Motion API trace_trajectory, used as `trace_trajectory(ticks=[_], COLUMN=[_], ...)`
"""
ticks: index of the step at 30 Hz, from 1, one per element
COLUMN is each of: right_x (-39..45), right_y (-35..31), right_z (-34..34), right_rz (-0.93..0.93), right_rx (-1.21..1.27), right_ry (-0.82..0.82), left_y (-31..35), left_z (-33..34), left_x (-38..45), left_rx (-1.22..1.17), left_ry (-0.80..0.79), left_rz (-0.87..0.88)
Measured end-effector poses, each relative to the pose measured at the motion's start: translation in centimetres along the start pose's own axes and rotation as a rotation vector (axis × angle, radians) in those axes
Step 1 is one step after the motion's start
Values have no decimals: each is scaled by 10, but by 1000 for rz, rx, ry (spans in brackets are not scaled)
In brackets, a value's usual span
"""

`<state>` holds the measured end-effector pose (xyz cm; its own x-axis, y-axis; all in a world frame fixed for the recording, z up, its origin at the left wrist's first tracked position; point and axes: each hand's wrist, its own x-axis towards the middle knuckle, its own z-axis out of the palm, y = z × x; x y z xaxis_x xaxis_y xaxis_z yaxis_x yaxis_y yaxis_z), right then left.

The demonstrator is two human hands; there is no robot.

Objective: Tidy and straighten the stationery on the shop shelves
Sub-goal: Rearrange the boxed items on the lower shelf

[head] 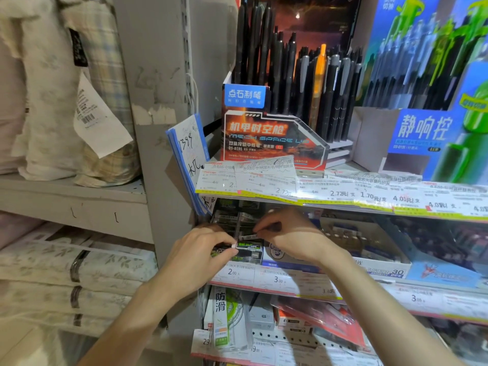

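Both hands reach into the middle shelf, under the price-label strip [343, 196]. My left hand [203, 249] pinches a small black-and-green eraser pack [248, 247] at the front of an open box of erasers [235, 223]. My right hand [287, 233] pinches another small white-labelled eraser [248, 236] just above that box. Several more dark eraser packs lie in rows behind the fingers. How deep the box goes is hidden by the shelf above.
An orange pen display [274, 136] with several black pens stands on the upper shelf, a blue one [433, 122] to its right. A white eraser carton [380, 262] sits right of my hands. A notepad [187, 154] hangs on the grey upright. Folded bedding [66, 270] fills the left shelves.
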<state>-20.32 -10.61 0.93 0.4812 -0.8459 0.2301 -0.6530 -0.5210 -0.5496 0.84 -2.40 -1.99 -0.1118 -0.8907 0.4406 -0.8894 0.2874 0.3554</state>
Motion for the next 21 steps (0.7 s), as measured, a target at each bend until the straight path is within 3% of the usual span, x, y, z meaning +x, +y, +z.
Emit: trace_trajectory(ticks=[11, 21], right_x=[-2, -20], right_y=[-6, 6], right_z=[7, 8], right_rz=[-58, -135], right_rx=[-8, -19], right_ry=[-61, 7], left_y=[-5, -3], left_z=[5, 7], left_x=[3, 4], left_rx=[15, -1], left_ry=[-3, -6], left_rz=[-14, 41])
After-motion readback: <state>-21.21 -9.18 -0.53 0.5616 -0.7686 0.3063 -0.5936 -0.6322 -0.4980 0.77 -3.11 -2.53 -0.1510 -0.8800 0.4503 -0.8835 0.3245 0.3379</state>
